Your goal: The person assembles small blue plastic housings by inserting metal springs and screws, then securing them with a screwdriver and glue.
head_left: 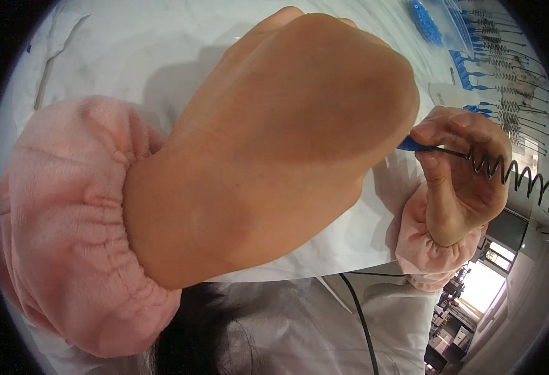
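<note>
My left hand [299,94] fills the middle of the view, very close, with its back and wrist showing. It is bent into a rounded, closed shape, and its fingers and whatever they may hold are hidden behind it. To its right, my right hand [468,181] pinches the blue end piece [414,144] of a black coiled wire [517,175] between thumb and fingertips. The coil stretches rightward across the open palm side. The tip of the blue piece meets the edge of my left hand in the view; whether they touch I cannot tell.
Several similar coiled wires with blue ends [506,72] lie in a row at the far right. Beside them is a clear bag of small blue parts [428,24]. A white marbled tabletop [130,56] lies underneath. A black cable [359,312] hangs below its near edge.
</note>
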Demonstrator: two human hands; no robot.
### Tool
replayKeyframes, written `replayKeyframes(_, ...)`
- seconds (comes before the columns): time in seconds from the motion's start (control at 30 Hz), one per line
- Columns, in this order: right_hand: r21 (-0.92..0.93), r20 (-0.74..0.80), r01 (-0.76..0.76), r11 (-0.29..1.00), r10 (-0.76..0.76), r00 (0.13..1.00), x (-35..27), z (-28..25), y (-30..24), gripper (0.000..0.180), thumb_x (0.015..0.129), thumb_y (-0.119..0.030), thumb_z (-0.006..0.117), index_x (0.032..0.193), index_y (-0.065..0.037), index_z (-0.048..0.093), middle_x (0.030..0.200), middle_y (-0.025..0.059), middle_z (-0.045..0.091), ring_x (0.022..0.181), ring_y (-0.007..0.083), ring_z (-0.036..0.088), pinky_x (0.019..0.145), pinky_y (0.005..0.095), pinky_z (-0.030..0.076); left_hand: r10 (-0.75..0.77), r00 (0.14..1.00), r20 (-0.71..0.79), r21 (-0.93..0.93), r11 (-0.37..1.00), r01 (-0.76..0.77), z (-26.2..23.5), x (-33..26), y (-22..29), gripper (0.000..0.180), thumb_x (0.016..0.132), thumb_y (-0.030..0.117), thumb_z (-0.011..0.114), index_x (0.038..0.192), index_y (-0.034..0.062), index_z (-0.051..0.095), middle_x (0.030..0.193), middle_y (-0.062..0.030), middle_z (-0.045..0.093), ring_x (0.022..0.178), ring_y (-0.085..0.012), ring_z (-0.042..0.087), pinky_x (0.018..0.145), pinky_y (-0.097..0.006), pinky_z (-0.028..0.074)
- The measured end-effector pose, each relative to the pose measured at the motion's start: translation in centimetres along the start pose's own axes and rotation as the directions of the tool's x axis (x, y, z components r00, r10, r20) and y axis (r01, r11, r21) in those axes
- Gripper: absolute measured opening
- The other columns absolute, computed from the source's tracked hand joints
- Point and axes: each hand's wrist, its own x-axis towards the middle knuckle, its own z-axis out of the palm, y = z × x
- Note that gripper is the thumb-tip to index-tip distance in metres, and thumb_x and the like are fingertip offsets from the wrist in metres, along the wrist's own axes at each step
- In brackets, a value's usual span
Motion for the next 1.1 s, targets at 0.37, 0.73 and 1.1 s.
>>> replayKeyframes(0.37, 0.051, 0.000, -0.047, 0.998, 0.047, 0.999, -0.01, 0.15, -0.15, 0.038, 0.083, 0.015, 0.063, 0.119, 0.009, 0.051, 0.103, 0.0216, 0.063, 0.095, 0.0228, 0.066, 0.086, 0.0301, 0.055, -0.008, 1.000, -0.014, 0.008, 1.000, 0.008, 0.19, -0.23, -0.39, 0.014, 0.068, 0.003, 0.072, 0.079, 0.0055, 0.064, 0.076, -0.0068, 0.062, 0.074, -0.0266, 0.060, 0.070, -0.037, 0.044)
replayKeyframes(0.73, 0.048, -0.002, -0.076, 0.996, 0.076, 0.997, -0.05, 0.28, -0.17, 0.036, 0.085, 0.012, 0.065, 0.118, 0.008, 0.052, 0.102, 0.0206, 0.065, 0.095, 0.0227, 0.065, 0.087, 0.0304, 0.053, -0.016, 0.999, -0.033, 0.017, 1.000, 0.016, 0.16, -0.56, -0.87, 0.012, 0.069, 0.003, 0.071, 0.079, 0.0047, 0.064, 0.076, -0.0080, 0.062, 0.074, -0.0274, 0.060, 0.069, -0.038, 0.044)
replayKeyframes(1.1, 0.065, -0.012, -0.081, 0.995, 0.082, 0.997, -0.10, 0.18, -0.25, 0.036, 0.084, 0.012, 0.065, 0.117, 0.008, 0.052, 0.099, 0.0205, 0.066, 0.093, 0.0232, 0.066, 0.088, 0.0316, 0.053, -0.019, 0.999, -0.045, 0.026, 0.999, 0.020, 0.18, -0.48, -0.97, 0.011, 0.069, 0.003, 0.069, 0.079, 0.0039, 0.064, 0.076, -0.0092, 0.063, 0.073, -0.0283, 0.060, 0.069, -0.039, 0.045)
